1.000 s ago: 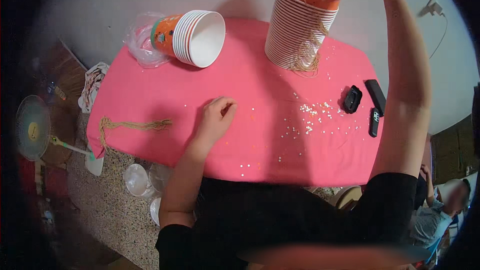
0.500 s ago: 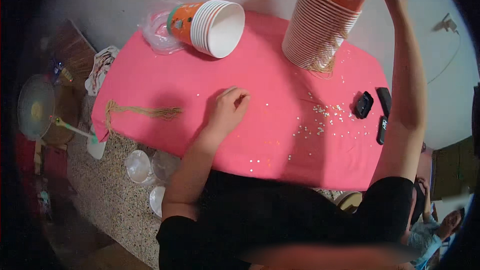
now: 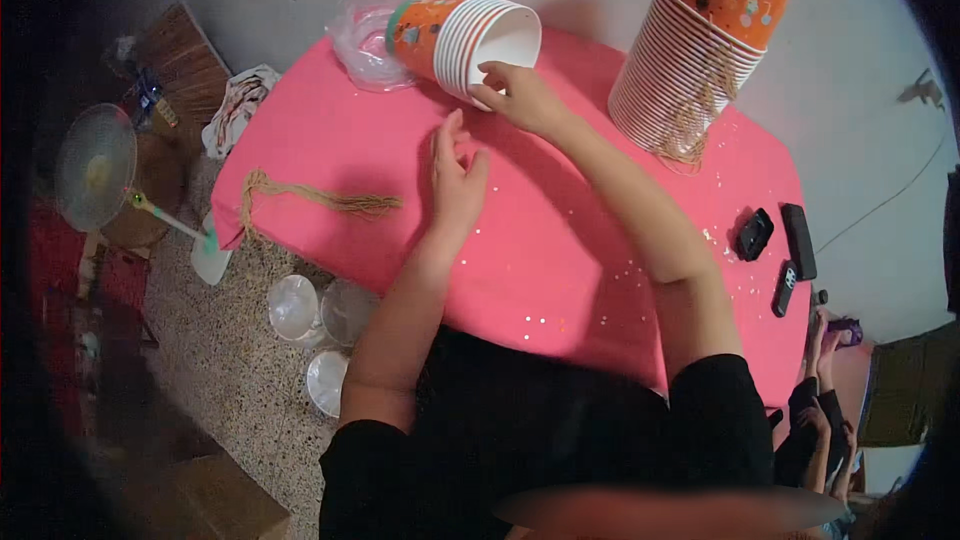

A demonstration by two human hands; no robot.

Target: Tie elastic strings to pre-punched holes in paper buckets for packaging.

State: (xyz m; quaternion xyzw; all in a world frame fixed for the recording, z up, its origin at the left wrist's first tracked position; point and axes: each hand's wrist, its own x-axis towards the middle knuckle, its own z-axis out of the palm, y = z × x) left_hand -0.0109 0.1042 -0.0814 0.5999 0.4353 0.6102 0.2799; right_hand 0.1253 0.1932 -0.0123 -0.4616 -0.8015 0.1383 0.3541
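A short stack of orange paper tubs [image 3: 425, 32] with white rims lies on its side at the back of the table, its mouth toward the right. My right hand [image 3: 522, 100] is at the front of that mouth, thumb and forefinger apart. Whether the fingertips touch the rim I cannot tell. Just below it, over the pink cloth [image 3: 560, 270], my left hand [image 3: 458, 175] holds nothing, its fingers loosely spread. A tall stack of upside-down tubs [image 3: 680, 70] stands at the back right, with strands of tan string [image 3: 690, 130] hanging down its side.
A bundle of tan string [image 3: 340, 202] lies at the left edge. Clear plastic wrap [image 3: 365, 35] is behind the lying tubs. A black case [image 3: 754, 234], a dark bar [image 3: 799, 240] and a remote [image 3: 785, 288] lie right. Small white dots are scattered about. White tubs [image 3: 293, 307] stand on the floor.
My right hand has come from the top of the tall stack leftward to the lying tubs. My left hand has lifted and its curled fingers have opened. The view has shifted somewhat.
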